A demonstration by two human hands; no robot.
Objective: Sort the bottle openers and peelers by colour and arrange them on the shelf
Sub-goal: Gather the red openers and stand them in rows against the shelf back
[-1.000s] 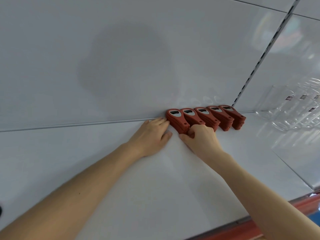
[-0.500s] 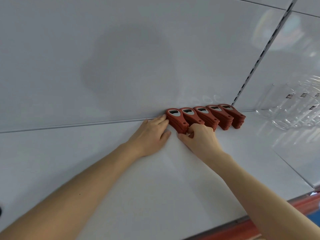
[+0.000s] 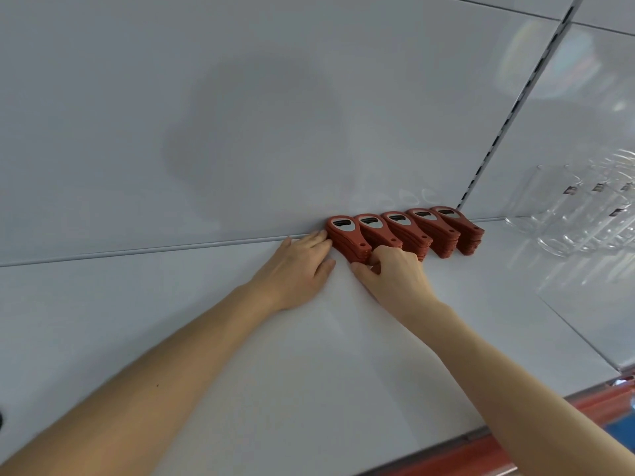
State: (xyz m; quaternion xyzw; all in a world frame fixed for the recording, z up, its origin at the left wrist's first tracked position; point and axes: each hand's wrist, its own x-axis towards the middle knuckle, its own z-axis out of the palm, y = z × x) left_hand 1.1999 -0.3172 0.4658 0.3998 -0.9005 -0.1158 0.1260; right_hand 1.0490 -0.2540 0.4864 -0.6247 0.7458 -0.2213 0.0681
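While nothing's really moved, red bottle openers (image 3: 422, 231) sit stacked against the back wall (image 3: 240, 132), left hand (image 3: 299, 269) still flat, touching the leftmost stack (image 3: 345, 237), right hand (image 3: 395, 273) curled round its handle end.

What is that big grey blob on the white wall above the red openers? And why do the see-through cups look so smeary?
Head view: the blob is a soft shadow on the back panel, probably the person's own. Head view, right edge: the clear cups are washed out by glare and reflections, with a faint rainbow flare above them.
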